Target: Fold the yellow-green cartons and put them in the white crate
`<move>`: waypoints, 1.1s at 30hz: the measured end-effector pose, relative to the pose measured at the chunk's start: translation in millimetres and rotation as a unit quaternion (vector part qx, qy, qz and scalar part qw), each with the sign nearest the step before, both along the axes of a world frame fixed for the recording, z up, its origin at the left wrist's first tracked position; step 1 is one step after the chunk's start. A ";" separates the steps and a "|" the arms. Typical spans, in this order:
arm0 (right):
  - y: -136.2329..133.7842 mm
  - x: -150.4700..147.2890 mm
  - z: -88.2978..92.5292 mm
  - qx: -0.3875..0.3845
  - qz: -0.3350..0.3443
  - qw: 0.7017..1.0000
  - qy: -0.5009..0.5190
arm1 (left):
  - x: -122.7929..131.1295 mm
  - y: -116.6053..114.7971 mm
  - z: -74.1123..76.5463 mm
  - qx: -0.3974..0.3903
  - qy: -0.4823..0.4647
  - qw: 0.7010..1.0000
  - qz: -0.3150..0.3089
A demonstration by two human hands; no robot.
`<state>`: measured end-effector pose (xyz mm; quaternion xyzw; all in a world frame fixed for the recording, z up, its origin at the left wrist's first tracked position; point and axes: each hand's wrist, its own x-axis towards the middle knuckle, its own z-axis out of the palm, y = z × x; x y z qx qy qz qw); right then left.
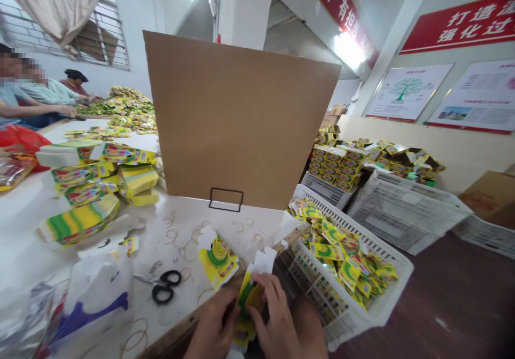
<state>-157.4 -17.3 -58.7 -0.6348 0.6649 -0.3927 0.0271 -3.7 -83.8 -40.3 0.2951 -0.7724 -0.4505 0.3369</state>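
Note:
Between my two hands, at the table's front edge, is a small yellow and green carton with a white flap raised at its top. My left hand grips the carton's left side, fingers curled. On the other side my right hand closes round it, fingers over the upper face and thumb low on the front. Another flattened yellow carton lies on the table just beyond my hands. Black-handled scissors rest to the left of it. My fingers hide part of the held carton.
A white plastic crate with many packets stands right of the table. Stacked flat cartons and a plastic bag lie left. A cardboard sheet stands upright ahead. Rubber bands are scattered about. People sit at far left.

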 end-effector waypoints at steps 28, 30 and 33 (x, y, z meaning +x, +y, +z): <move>11.4 8.2 48.2 -0.073 0.026 0.989 -0.123 | -13.9 19.4 -2.0 0.489 0.226 0.826 -0.168; 11.3 9.7 52.9 -0.088 0.018 0.989 -0.119 | -19.8 17.6 -9.9 0.496 0.249 0.813 -0.174; 11.2 11.1 57.6 -0.134 -0.013 0.986 -0.097 | -24.5 16.1 -16.1 0.507 0.274 0.806 -0.133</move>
